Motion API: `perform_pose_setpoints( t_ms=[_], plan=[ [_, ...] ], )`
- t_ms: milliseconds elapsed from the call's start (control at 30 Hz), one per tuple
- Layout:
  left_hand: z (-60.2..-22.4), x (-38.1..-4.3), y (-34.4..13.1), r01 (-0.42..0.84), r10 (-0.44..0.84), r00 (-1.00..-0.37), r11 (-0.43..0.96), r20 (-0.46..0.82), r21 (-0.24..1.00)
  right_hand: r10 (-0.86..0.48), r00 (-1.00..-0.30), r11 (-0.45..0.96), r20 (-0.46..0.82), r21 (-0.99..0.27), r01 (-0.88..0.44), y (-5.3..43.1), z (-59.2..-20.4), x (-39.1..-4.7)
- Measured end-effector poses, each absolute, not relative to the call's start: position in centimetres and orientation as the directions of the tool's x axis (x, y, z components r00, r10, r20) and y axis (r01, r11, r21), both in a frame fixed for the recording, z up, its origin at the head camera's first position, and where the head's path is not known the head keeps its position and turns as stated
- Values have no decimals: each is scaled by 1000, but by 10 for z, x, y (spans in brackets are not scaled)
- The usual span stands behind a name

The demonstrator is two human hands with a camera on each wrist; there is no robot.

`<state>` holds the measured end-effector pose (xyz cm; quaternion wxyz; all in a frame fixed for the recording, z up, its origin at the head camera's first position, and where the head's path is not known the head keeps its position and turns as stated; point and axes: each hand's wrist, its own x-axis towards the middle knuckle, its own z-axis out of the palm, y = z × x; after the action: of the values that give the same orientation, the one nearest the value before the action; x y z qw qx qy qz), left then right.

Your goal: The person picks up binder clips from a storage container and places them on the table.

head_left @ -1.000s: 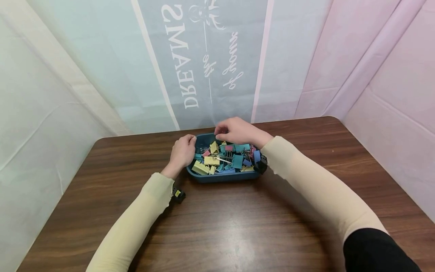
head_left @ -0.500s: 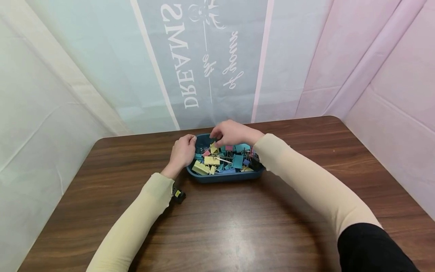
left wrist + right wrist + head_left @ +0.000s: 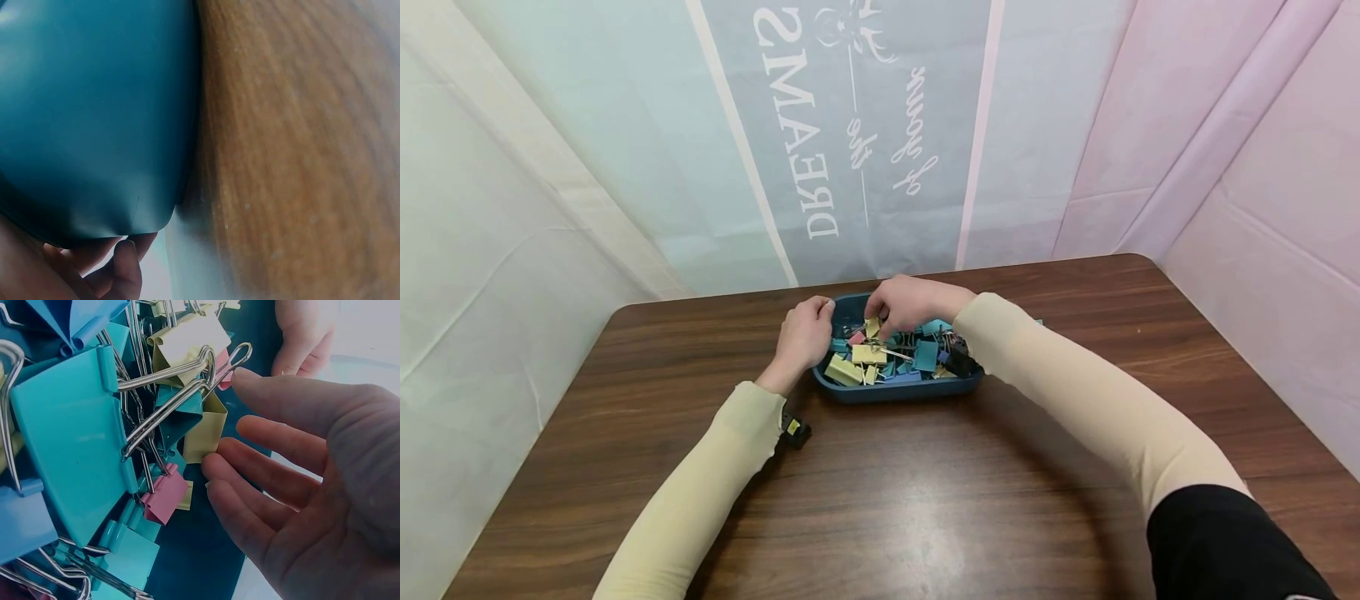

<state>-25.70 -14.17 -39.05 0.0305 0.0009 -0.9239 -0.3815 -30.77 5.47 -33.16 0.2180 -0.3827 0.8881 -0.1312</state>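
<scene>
A dark teal-blue plastic bin [image 3: 887,393] stands on the table, holding several binder clips in yellow, teal, blue and pink. My left hand [image 3: 805,333] grips the bin's left end at its rim; in the left wrist view the fingers [image 3: 128,265] bend at the edge of the bin wall. My right hand [image 3: 913,302] reaches in from the back, thumb and fingers spread apart around a yellow binder clip [image 3: 872,327]. In the right wrist view its fingertips are at the edge of a yellow clip [image 3: 206,431], and the thumb is by a silver wire handle [image 3: 228,365].
A large teal binder clip [image 3: 72,437] and a small pink one [image 3: 165,497] lie among the tangled clips. The wooden table [image 3: 880,500] has a back edge just behind the bin, with a printed cloth [image 3: 880,142] hanging there. A small black device [image 3: 795,431] sits at the left wrist.
My right hand has come down and slightly left into the bin, to the yellow clip, its fingers spreading apart. The left hand stays at the rim.
</scene>
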Motion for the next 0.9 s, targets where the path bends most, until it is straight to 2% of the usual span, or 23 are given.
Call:
perform_pose_setpoints(
  t_ms=[233, 567, 767, 900],
  plan=[
    [-390, -257, -141, 20, -28, -998, 709, 57, 705, -708, -637, 701, -305, -413, -581, 54, -332, -307],
    [-391, -256, -142, 28, -24, -998, 705, 63, 709, -724, -619, 686, -307, -415, -597, 56, -337, -312],
    [-392, -257, -142, 31, -21, -998, 700, 63, 713, -766, -568, 642, -300, -320, -697, 57, -338, -309],
    [-392, -257, -142, 31, -18, -998, 700, 61, 714, -762, -563, 645, -320, -304, -701, 56, -337, -308]
  ],
)
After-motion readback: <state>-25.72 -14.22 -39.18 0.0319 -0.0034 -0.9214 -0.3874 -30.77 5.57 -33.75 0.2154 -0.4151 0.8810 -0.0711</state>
